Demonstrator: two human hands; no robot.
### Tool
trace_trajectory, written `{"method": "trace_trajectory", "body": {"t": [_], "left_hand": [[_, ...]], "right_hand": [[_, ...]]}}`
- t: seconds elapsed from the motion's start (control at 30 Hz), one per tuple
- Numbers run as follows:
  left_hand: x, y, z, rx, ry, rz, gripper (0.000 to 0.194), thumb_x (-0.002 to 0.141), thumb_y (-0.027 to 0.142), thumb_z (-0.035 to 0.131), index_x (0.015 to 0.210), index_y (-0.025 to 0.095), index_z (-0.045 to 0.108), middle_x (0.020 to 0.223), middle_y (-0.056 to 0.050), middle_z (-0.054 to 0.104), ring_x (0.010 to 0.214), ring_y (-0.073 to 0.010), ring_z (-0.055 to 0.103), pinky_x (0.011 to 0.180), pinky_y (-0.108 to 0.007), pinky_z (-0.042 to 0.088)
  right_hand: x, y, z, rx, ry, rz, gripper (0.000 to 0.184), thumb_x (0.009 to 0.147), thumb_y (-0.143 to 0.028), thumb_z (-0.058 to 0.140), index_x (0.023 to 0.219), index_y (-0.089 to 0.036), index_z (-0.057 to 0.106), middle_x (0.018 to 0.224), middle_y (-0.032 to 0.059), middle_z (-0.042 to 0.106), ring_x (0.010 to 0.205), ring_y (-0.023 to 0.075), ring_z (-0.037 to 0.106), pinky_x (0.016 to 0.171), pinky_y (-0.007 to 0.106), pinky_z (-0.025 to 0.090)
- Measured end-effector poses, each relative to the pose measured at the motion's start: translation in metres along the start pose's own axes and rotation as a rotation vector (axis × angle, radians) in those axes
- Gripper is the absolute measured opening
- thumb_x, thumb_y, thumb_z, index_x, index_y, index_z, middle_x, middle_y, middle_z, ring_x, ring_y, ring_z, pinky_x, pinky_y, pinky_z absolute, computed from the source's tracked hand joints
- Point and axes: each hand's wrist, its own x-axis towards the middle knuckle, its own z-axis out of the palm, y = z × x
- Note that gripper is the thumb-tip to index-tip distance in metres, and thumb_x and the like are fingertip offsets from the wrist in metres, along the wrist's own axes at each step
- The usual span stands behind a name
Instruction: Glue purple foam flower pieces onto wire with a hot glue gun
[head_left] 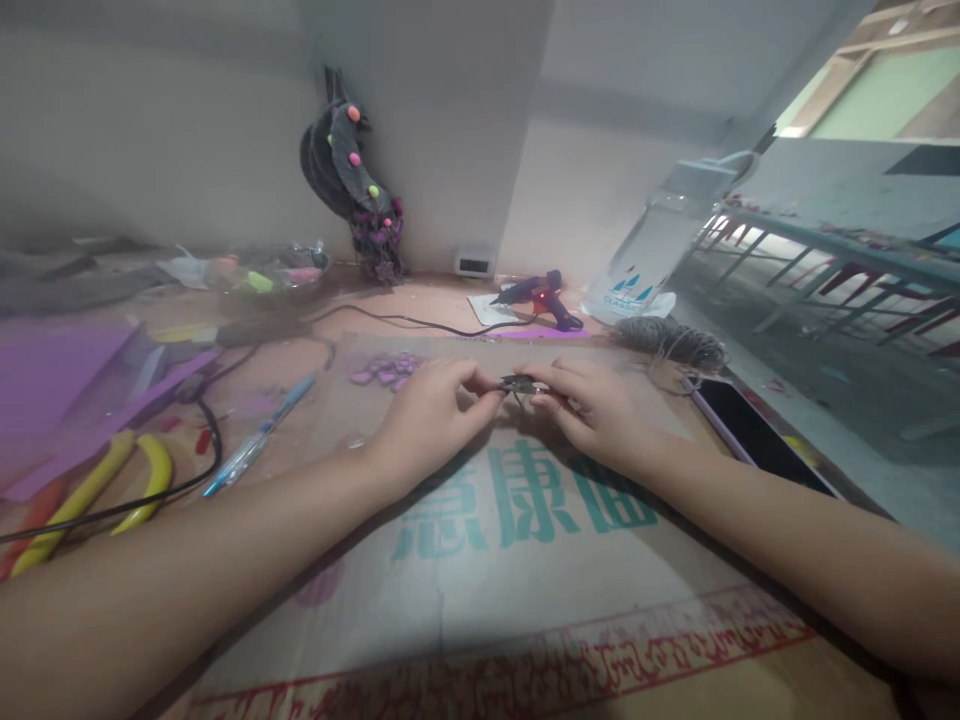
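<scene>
Above a cardboard sheet (465,620) with green characters, my left hand (439,405) and my right hand (600,405) meet fingertip to fingertip. Between them is a small, dark grey, looped piece (517,383), pinched from both sides; its exact kind is too blurred to make out. Small purple and grey cut-outs (386,370) lie in a cluster just beyond my left hand. Behind my hands a hot glue gun (555,305) with a lit red light rests on its side, its nozzle over a white pad (484,310).
At the right stand a tall water bottle (645,250), a bundle of grey yarn (671,342) and a phone (757,435). To the left are a blue pen (262,435), yellow-handled scissors (150,480), a black cord (214,430) and purple sheets (60,390). A decorated grey crescent (349,160) hangs against the wall.
</scene>
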Motion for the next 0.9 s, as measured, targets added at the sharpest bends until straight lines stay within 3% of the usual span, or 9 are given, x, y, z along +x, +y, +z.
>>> {"method": "trace_trajectory", "body": {"t": [0.3, 0.9], "left_hand": [[-0.003, -0.0011, -0.0003, 0.095, 0.02, 0.085, 0.009, 0.085, 0.026, 0.056, 0.08, 0.02, 0.059, 0.081, -0.001, 0.065, 0.082, -0.0195, 0.058, 0.076, -0.034, 0.041], [-0.0027, -0.0026, 0.0002, 0.113, -0.007, 0.08, 0.011, 0.086, 0.028, 0.057, 0.08, 0.02, 0.06, 0.082, -0.001, 0.066, 0.082, -0.02, 0.058, 0.076, -0.034, 0.041]], "right_hand": [[-0.0011, 0.0002, 0.0003, 0.026, -0.02, 0.016, 0.031, 0.097, -0.029, 0.046, 0.12, -0.017, 0.062, 0.082, 0.0058, 0.064, 0.076, 0.0181, 0.058, 0.068, 0.03, 0.045], [-0.0016, 0.0018, 0.0033, 0.048, -0.042, 0.07, 0.031, 0.096, -0.032, 0.047, 0.119, -0.02, 0.064, 0.082, 0.0054, 0.065, 0.075, 0.0179, 0.059, 0.067, 0.029, 0.044]]}}
